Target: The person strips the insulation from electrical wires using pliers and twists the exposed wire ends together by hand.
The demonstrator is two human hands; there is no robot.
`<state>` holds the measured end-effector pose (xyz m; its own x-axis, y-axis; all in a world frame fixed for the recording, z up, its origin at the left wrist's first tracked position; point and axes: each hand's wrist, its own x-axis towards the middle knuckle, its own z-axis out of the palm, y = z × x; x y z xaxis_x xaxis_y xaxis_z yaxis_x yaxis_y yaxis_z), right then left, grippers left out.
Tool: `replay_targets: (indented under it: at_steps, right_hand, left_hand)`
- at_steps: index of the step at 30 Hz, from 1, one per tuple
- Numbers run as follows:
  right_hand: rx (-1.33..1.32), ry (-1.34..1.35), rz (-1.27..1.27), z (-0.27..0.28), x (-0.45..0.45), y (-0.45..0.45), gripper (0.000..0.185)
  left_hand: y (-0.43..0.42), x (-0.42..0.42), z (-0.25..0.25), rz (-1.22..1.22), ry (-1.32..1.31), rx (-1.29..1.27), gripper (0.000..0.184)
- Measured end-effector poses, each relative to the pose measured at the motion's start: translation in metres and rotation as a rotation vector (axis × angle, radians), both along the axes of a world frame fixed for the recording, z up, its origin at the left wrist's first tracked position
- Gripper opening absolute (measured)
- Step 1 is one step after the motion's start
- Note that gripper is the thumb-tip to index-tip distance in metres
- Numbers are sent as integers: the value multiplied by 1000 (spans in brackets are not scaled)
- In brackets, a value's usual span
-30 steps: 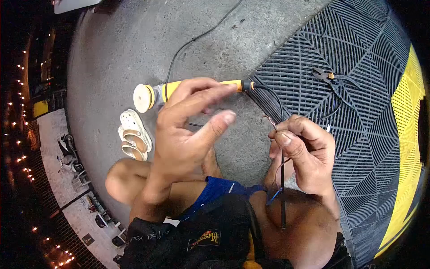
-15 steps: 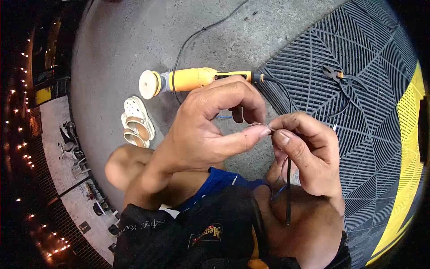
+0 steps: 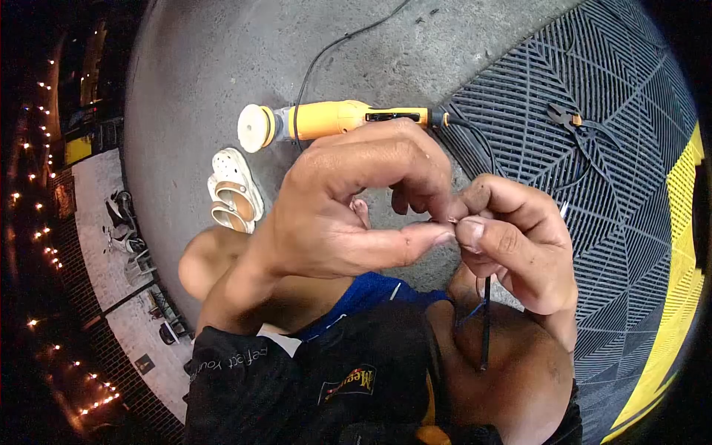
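Close together at the centre, my two hands work on a thin wire. My left hand (image 3: 363,196) is closed, its thumb and fingertips pinched at the tiny bare wire end (image 3: 452,220). My right hand (image 3: 519,241) pinches the same wire from the other side, thumb against forefinger. A black cable (image 3: 486,326) hangs down below my right hand, over my bent leg. Beside it shows a thin blue wire (image 3: 471,315). My fingers hide most of the wire where they meet.
A yellow polisher (image 3: 326,120) with a white pad lies on the concrete floor beyond my hands, its black cord (image 3: 320,55) running away. Pliers (image 3: 572,119) rest on the dark grid mat (image 3: 512,89) at right. White clogs (image 3: 236,189) stand at left. The mat has a yellow edge (image 3: 678,200).
My left fingertips have come down closer to the thumb and the right hand's fingers. The whole view has shifted slightly; the polisher, clogs and pliers lie as before.
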<state>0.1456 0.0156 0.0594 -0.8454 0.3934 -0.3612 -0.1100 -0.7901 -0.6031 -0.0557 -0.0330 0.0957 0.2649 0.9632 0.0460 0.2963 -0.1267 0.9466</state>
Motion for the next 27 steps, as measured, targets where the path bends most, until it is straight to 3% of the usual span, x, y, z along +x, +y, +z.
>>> replay_targets:
  at_steps: [11,19,23,27]
  right_hand:
    - [71,49,-1,-4,-1,-3,22]
    - [-122,175,207,-8,6,4,24]
    - [-116,97,209,-8,4,2,24]
    - [-281,181,138,-16,6,-4,20]
  left_hand:
    - [3,-4,5,-88,10,-22,19]
    - [-2,2,10,-117,87,48,18]
    - [-5,7,15,-138,190,69,18]
    - [-12,17,11,-70,303,164,17]
